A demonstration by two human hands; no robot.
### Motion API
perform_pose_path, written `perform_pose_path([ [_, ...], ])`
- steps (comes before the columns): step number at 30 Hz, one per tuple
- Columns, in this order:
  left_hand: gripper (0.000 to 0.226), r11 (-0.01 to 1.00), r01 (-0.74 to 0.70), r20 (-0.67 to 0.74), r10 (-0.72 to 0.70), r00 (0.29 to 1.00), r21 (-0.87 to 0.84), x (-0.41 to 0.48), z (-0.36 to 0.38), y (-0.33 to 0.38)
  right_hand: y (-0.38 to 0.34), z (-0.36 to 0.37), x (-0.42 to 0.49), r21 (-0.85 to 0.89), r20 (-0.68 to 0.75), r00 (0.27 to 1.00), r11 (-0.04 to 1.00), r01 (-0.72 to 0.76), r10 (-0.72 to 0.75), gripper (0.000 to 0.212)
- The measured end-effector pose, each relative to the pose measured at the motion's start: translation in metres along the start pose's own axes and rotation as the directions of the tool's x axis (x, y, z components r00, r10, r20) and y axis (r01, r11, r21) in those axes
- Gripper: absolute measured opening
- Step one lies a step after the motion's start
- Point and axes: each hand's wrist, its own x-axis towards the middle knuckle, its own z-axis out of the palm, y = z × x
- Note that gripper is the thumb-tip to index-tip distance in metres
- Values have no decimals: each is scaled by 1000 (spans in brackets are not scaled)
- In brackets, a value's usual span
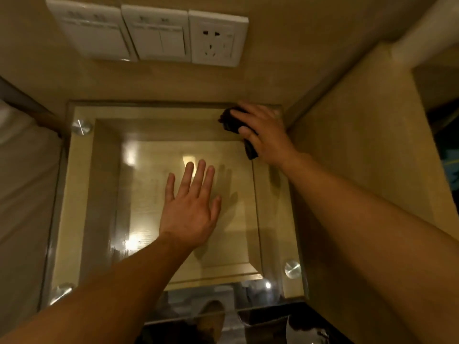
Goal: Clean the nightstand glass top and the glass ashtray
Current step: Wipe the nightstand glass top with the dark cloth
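The right hand presses down on a dark cloth, fingers spread over it and curled a little at the tips, so the cloth is pinned between palm and glass rather than pinched. The cloth shows past the fingertips and again as a dark strip under the heel of the hand. This hand sits at the far right corner of the nightstand glass top, close against the wooden side panel that rises just to its right.

The left hand lies nearer the person and well to the left of the right hand, over the middle of the glass. It is flat, palm down, fingers straight and slightly fanned, gripping nothing. A shadow or reflection of it falls just to its right; whether the palm fully touches the glass is hard to tell from this angle.

Round metal studs mark the corners of the glass: one far to the left of the right hand, one near the right forearm, one beside the left forearm. Beyond the right hand, up the wall, sit two switch plates and a power socket. Left of the left arm lies pale bedding. The ashtray is not in view.
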Motion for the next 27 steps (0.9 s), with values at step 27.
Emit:
perform_pose_path([
  [27, 68, 1000, 8, -10, -7, 1000, 9, -2, -5, 3, 11, 51, -100, -321, 164, 976, 928, 189, -142, 56],
])
